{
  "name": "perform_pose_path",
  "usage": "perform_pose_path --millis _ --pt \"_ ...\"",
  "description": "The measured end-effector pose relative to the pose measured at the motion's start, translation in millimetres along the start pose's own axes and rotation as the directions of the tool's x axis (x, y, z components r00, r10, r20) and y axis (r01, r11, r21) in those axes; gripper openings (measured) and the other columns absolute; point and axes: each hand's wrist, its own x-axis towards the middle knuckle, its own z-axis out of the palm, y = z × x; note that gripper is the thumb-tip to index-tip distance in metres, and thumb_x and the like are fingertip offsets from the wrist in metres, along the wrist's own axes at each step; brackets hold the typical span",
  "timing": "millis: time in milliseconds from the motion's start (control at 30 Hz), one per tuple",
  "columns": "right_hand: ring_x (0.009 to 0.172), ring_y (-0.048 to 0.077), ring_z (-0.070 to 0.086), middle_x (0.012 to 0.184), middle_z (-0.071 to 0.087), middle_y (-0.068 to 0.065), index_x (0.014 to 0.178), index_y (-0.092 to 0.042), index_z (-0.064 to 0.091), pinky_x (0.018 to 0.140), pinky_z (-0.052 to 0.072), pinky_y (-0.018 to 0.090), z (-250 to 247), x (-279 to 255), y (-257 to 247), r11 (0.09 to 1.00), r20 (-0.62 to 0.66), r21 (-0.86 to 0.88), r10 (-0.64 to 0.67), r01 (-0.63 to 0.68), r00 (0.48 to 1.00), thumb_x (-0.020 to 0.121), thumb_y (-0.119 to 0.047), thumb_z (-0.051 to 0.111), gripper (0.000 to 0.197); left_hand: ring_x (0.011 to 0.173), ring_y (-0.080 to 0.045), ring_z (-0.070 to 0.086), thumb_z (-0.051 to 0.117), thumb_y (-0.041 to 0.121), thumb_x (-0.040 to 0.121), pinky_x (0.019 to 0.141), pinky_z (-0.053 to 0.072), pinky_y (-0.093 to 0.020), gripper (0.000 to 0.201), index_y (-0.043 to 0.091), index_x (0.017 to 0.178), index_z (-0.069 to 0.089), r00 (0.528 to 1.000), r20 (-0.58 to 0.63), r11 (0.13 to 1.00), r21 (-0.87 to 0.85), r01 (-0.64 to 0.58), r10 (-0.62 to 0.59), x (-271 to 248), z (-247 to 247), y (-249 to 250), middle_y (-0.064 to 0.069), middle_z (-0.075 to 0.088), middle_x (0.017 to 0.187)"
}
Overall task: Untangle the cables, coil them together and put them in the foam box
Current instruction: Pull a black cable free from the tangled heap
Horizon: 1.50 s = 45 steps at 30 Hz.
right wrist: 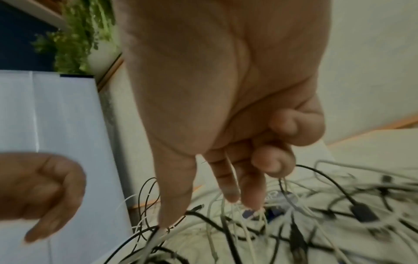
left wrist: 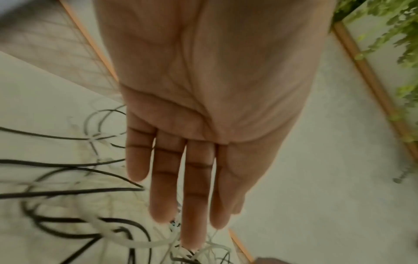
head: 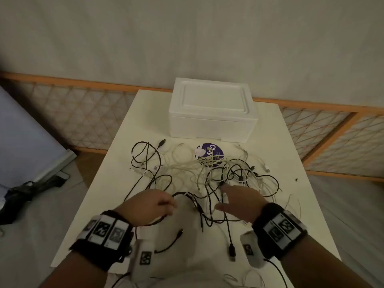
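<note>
A tangle of black and white cables [head: 207,169] lies spread across the white table [head: 145,113]. Behind it stands the white foam box [head: 212,125] with its lid on. My left hand [head: 168,204] hovers at the tangle's near left edge, and a black cable loop runs under its fingertips. In the left wrist view that hand [left wrist: 194,178] shows straight fingers and an empty palm. My right hand [head: 224,196] reaches into the middle of the tangle. Its thumb, index and middle finger [right wrist: 228,187] point down among thin white cables, while the ring and little fingers are curled.
A round purple lid [head: 208,151] lies under cables just in front of the box. A black USB plug [head: 232,251] trails toward the near table edge. A wooden lattice fence [head: 83,113] runs behind the table. A dark bag [head: 22,192] lies on the floor, left.
</note>
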Motion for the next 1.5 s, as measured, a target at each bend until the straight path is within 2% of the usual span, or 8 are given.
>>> perform_pose_path --millis 133,333,500,667,800,1133,1367,1500 --pt "0.096 0.016 0.059 0.103 0.059 -0.009 0.101 -0.031 0.05 0.076 0.047 0.03 -15 12 -18 0.992 -0.189 -0.066 -0.116 0.105 0.975 0.088 -0.033 0.048 0.013 0.09 0.011 0.061 0.058 0.029 0.095 0.077 0.043 -0.006 0.018 0.032 0.108 0.069 0.997 -0.022 0.996 0.042 -0.077 0.078 15 -6 5 0.022 0.068 0.09" --pt "0.111 0.02 0.057 0.119 0.061 -0.002 0.119 -0.029 0.063 0.092 0.048 0.036 -16 28 -29 0.888 0.207 -0.346 -0.244 0.304 0.948 0.095 -0.021 0.047 0.03 0.095 0.006 0.061 0.058 0.028 0.093 0.09 0.048 -0.021 0.021 0.028 0.111 0.071 0.994 0.021 0.993 0.046 -0.105 0.105 30 -4 -9 0.018 0.069 0.1" --pt "0.094 0.021 0.062 0.099 0.062 -0.003 0.107 -0.031 0.065 0.072 0.05 0.031 -64 40 -45 0.888 -0.186 -0.39 -0.334 0.243 0.924 0.094 -0.022 0.045 0.026 0.116 0.002 0.057 0.057 0.041 0.092 0.103 0.044 -0.027 0.046 0.041 0.136 0.048 0.975 0.001 0.957 -0.19 -0.217 0.222 50 -6 21 0.015 0.063 0.125" --pt "0.099 0.017 0.062 0.103 0.07 -0.001 0.105 -0.022 0.073 0.086 0.046 0.028 -113 34 -35 0.95 -0.639 0.151 -0.116 0.272 0.76 0.092 -0.019 0.058 0.02 0.089 -0.003 0.065 0.057 0.013 0.095 0.093 0.05 -0.029 0.027 0.039 0.091 0.066 0.959 -0.117 0.896 -0.342 -0.283 0.258 66 -18 50 0.018 0.07 0.087" --pt "0.094 0.009 0.063 0.09 0.07 -0.011 0.091 -0.02 0.076 0.085 0.045 0.018 -127 28 -25 0.863 -0.797 0.347 0.066 0.366 0.6 0.087 -0.012 0.064 0.015 0.105 -0.008 0.061 0.059 0.018 0.094 0.097 0.047 -0.03 0.036 0.053 0.088 0.061 0.942 -0.087 0.906 -0.255 -0.337 0.325 62 -21 42 0.007 0.067 0.107" --pt "0.101 0.022 0.064 0.132 0.058 0.001 0.128 -0.031 0.054 0.083 0.048 0.038 -100 28 -42 0.791 -0.574 -0.49 -0.609 0.367 0.547 0.067 -0.011 0.077 0.068 0.09 -0.005 0.069 0.06 0.003 0.092 0.084 0.051 -0.018 0.024 0.026 0.092 0.064 0.875 -0.393 0.805 -0.4 -0.438 0.282 57 -46 62 0.012 0.074 0.086" --pt "0.071 0.026 0.061 0.093 0.059 0.003 0.095 -0.024 0.067 0.044 0.043 0.027 -108 33 -47 0.822 -0.52 -0.46 -0.555 0.334 0.65 0.065 -0.007 0.078 0.036 0.079 -0.007 0.07 0.055 -0.013 0.088 0.075 0.053 -0.021 0.025 0.009 0.098 0.062 0.924 -0.329 0.65 -0.663 -0.372 0.194 61 -34 54 0.005 0.074 0.077" --pt "0.078 0.021 0.062 0.086 0.06 -0.005 0.088 -0.032 0.068 0.055 0.051 0.034 -123 26 -43 0.933 -0.669 -0.23 -0.359 0.278 0.651 0.081 -0.03 0.066 0.008 0.093 -0.003 0.067 0.063 0.001 0.089 0.086 0.05 -0.019 0.031 0.031 0.083 0.072 0.934 -0.224 0.85 -0.395 -0.349 0.279 66 -28 29 0.012 0.073 0.091"
